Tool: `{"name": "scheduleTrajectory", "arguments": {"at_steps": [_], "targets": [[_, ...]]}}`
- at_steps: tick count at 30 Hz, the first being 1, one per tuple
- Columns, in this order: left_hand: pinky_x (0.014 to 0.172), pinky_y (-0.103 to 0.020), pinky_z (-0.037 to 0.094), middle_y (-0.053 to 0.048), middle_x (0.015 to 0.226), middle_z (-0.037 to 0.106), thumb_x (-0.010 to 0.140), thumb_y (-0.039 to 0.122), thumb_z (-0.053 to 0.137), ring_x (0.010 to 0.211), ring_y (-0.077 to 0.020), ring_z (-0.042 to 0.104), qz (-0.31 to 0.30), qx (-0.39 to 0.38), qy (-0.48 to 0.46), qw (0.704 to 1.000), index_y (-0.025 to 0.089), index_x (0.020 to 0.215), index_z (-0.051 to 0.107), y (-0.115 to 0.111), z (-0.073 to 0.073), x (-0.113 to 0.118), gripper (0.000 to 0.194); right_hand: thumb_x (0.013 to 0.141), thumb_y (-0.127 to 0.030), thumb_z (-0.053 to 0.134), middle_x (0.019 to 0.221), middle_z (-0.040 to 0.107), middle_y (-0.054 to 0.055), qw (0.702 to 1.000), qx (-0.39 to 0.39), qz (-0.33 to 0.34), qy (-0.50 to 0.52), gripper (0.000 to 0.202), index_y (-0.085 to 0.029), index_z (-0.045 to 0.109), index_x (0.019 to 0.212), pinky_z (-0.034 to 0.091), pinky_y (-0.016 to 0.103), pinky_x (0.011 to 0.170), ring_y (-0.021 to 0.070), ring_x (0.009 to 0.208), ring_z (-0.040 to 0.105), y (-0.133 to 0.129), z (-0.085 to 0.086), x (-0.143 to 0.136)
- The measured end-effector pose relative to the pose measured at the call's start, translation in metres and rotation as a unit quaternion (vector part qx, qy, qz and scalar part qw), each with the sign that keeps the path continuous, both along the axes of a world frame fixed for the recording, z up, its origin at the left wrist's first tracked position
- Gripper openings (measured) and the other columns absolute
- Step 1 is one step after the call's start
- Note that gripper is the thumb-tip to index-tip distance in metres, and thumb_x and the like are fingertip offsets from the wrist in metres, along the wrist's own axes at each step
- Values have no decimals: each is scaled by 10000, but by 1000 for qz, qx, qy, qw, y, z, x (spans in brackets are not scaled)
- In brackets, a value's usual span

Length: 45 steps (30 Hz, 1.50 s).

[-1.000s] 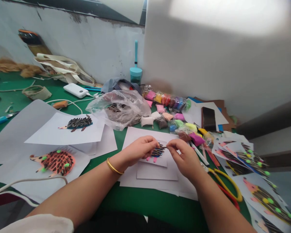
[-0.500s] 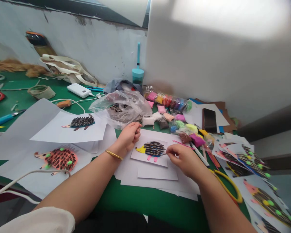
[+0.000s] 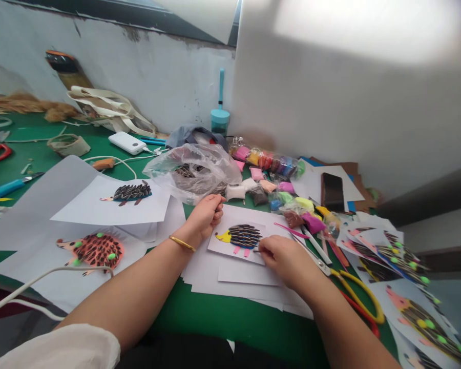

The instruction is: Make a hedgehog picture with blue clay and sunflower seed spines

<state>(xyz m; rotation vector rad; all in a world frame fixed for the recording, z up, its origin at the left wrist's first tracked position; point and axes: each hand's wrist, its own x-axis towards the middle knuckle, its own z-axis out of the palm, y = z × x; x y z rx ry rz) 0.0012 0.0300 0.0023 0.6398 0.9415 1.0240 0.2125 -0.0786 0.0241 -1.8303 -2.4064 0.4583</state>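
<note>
A small white card (image 3: 223,253) in front of me bears a hedgehog picture (image 3: 245,237) with a yellow head, pink feet and a back covered in striped seeds over blue. My right hand (image 3: 282,256) is beside the hedgehog's rear, thumb and fingertips pinched on a thin dark seed (image 3: 256,251) that pokes out leftward. My left hand (image 3: 206,218) is curled closed at the card's upper left corner. Whatever lies inside its fingers is hidden. Plain white sheets (image 3: 249,292) lie under the card.
Behind the left hand is a clear plastic bag (image 3: 194,171) of seeds. Packets of coloured clay (image 3: 286,187) spread to its right. Yellow-and-red-handled scissors (image 3: 353,292) lie by my right forearm. Other hedgehog pictures lie left (image 3: 132,192) and right (image 3: 422,318).
My right hand has shifted slightly down and left with the seed, from the hedgehog's rear edge toward its lower back. More of the scissors shows. The left hand stays put.
</note>
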Motion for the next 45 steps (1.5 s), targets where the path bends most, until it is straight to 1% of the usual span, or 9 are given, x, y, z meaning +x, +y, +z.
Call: {"name": "scheduleTrajectory", "arguments": {"at_steps": [4, 9, 13, 17, 29, 37, 45], "targets": [[346, -128, 133, 68, 626, 425, 901, 270, 558, 369, -8, 303, -2, -2, 8, 1000, 165, 847, 525, 0, 1, 0, 123, 870, -161, 576, 827, 691, 28, 999, 31, 1, -9, 151, -219, 708, 825, 391, 266, 682, 176, 792, 623, 0, 1, 0], [347, -131, 133, 66, 630, 428, 909, 261, 546, 369, -8, 305, -3, -6, 11, 1000, 166, 847, 524, -1, 2, 1, 116, 885, -164, 584, 858, 686, 39, 995, 89, 24, 22, 149, -211, 718, 843, 398, 268, 711, 176, 816, 626, 0, -3, 0], [348, -133, 124, 66, 620, 419, 928, 249, 513, 366, -9, 299, -6, -5, 11, 1000, 163, 848, 525, -1, 2, 1, 119, 881, -146, 576, 810, 672, 37, 994, 105, 31, 25, 145, -198, 696, 818, 385, 278, 693, 178, 771, 606, -1, -7, -5], [349, -134, 122, 66, 613, 414, 932, 253, 514, 363, -10, 290, -7, -3, 6, 1000, 163, 841, 526, -1, 1, 1, 129, 866, -140, 578, 776, 656, 32, 993, 118, 23, 7, 128, -193, 672, 798, 364, 288, 680, 180, 741, 583, 0, -10, -9], [345, -132, 125, 68, 611, 414, 914, 268, 553, 362, -10, 294, -8, -3, 1, 1000, 164, 835, 536, 0, 0, 1, 132, 872, -160, 589, 789, 663, 35, 990, 139, 14, -32, 105, -187, 646, 787, 326, 305, 684, 184, 745, 583, 0, -16, -12], [348, -136, 120, 69, 612, 410, 919, 262, 543, 357, -9, 288, -6, -4, 5, 1000, 165, 836, 535, 0, 1, 1, 128, 867, -161, 584, 760, 677, 32, 991, 125, 5, -56, 110, -187, 639, 776, 305, 310, 667, 183, 714, 592, 0, -15, -16], [348, -135, 117, 73, 611, 409, 906, 279, 564, 354, -8, 282, -9, -4, 6, 1000, 168, 836, 529, -2, 2, 1, 136, 862, -152, 578, 747, 682, 27, 993, 109, 1, -52, 109, -189, 634, 776, 307, 301, 657, 176, 698, 597, -1, -16, -17]]}}
